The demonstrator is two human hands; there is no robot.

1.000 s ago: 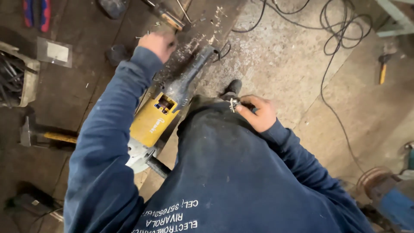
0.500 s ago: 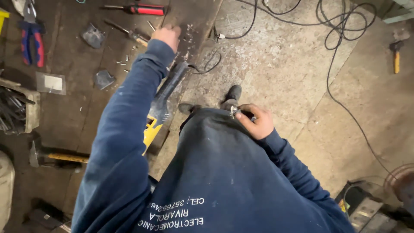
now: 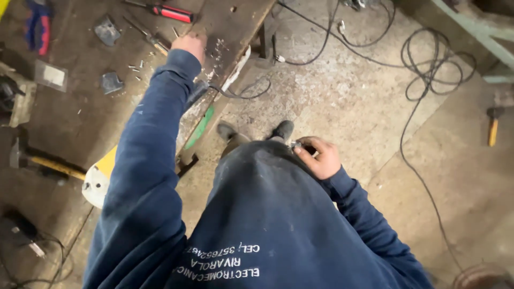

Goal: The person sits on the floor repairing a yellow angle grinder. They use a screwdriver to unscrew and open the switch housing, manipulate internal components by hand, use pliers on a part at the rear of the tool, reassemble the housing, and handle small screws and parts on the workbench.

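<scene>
Hands apart over the worn counter

Leftmost, a yellow-handled hammer (image 3: 51, 165) lies on the dark, scuffed metal counter (image 3: 80, 112), its long axis running left to right with the head toward the left edge. Beside it a yellow-and-white power tool (image 3: 99, 179) pokes out from under the blue left sleeve, mostly hidden. Further up, the left hand (image 3: 188, 47) rests on the counter among small metal scraps, fingers curled downward; whether they grip anything cannot be told. Just above it lies a red-handled screwdriver (image 3: 170, 12), its handle pointing right. Well apart, to the right, the right hand (image 3: 317, 157) pinches a small metal piece (image 3: 296, 145) at the waist of the dark blue sweatshirt, above the concrete floor (image 3: 348, 91).
</scene>
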